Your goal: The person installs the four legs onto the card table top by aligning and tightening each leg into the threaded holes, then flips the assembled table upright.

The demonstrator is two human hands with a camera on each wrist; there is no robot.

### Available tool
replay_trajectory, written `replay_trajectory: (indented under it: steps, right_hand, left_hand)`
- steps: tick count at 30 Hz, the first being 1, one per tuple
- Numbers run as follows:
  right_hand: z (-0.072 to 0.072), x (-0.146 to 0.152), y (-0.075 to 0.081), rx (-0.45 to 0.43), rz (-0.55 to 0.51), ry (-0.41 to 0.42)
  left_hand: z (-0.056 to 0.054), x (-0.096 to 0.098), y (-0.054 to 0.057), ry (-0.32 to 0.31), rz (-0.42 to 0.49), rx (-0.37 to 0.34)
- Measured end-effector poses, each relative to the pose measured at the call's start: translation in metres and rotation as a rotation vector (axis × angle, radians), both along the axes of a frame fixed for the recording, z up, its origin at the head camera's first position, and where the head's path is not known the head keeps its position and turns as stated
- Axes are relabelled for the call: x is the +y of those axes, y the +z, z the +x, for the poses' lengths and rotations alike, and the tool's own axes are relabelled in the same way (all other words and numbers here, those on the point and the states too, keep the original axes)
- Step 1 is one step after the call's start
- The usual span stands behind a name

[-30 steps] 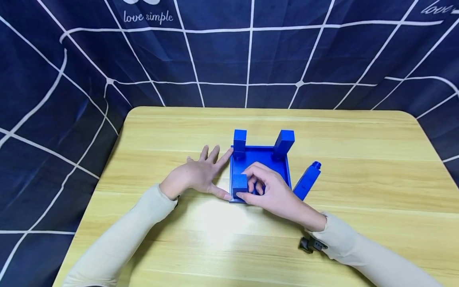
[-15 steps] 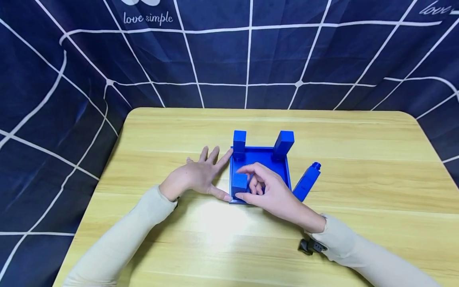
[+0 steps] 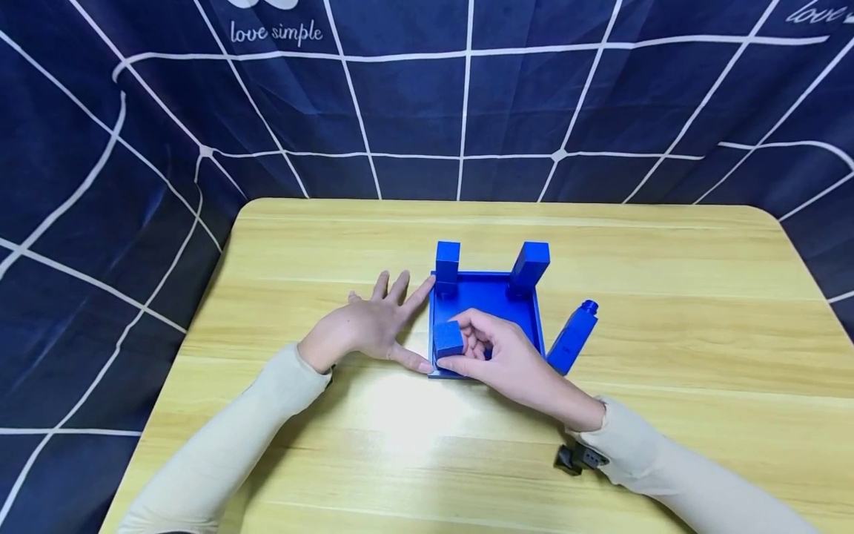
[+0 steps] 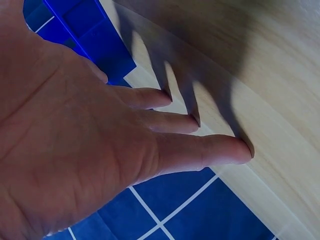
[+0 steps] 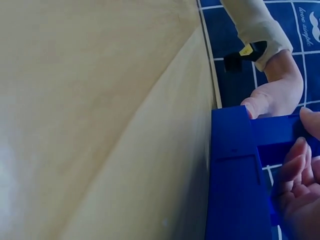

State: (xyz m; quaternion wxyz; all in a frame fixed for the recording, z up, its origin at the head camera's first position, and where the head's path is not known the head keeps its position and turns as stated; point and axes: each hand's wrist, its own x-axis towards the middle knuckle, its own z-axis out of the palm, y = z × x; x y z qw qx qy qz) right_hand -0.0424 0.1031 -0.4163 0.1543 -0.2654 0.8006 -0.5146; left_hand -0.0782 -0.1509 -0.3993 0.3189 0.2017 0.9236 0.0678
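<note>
A square blue panel (image 3: pixel 485 297) with a raised rim lies on the table. From its near left corner stands a short square blue leg (image 3: pixel 448 337), pinched by the thumb and index finger of my right hand (image 3: pixel 510 360). In the right wrist view the same leg juts from the panel (image 5: pixel 232 195), with the other fingers curled beside it. My left hand (image 3: pixel 370 325) is spread along the panel's left side, its thumb at the near corner and its index fingertip at the far corner. The left wrist view shows its palm and straight fingers (image 4: pixel 205 150).
Two more blue legs stand upright on the panel, one at the far left corner (image 3: pixel 447 259) and one at the far right (image 3: pixel 531 263). A loose blue leg (image 3: pixel 574 337) with a threaded end lies to the right. Behind the wooden table (image 3: pixel 667 311) hangs a dark blue curtain (image 3: pixel 414 96).
The near left leg's top has turned slightly. The right index finger shifted to the leg's far side, then back to its right edge. The left hand stays put.
</note>
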Motion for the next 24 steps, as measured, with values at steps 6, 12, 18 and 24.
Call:
replay_trajectory:
  steps: [6,12,18,24]
  right_hand:
    - [-0.0007,0.0024,-0.0021,0.022,-0.009,0.005]
    - [0.0003,0.0019,-0.0017,0.089,-0.028,-0.010]
    - [0.0013,0.0017,-0.0018,0.086,-0.035,-0.007]
    - [0.0016,0.0024,-0.0009,0.082,-0.037,-0.019]
  left_hand:
    - [-0.0009,0.0004,-0.0001,0.011,-0.008,-0.009]
    - [-0.0012,-0.0003,-0.0008,0.002,-0.009,-0.008]
    - [-0.0007,-0.0004,0.0009,0.001,-0.011,-0.006]
    - [-0.0002,-0.0002,0.0011,0.001,-0.008,-0.003]
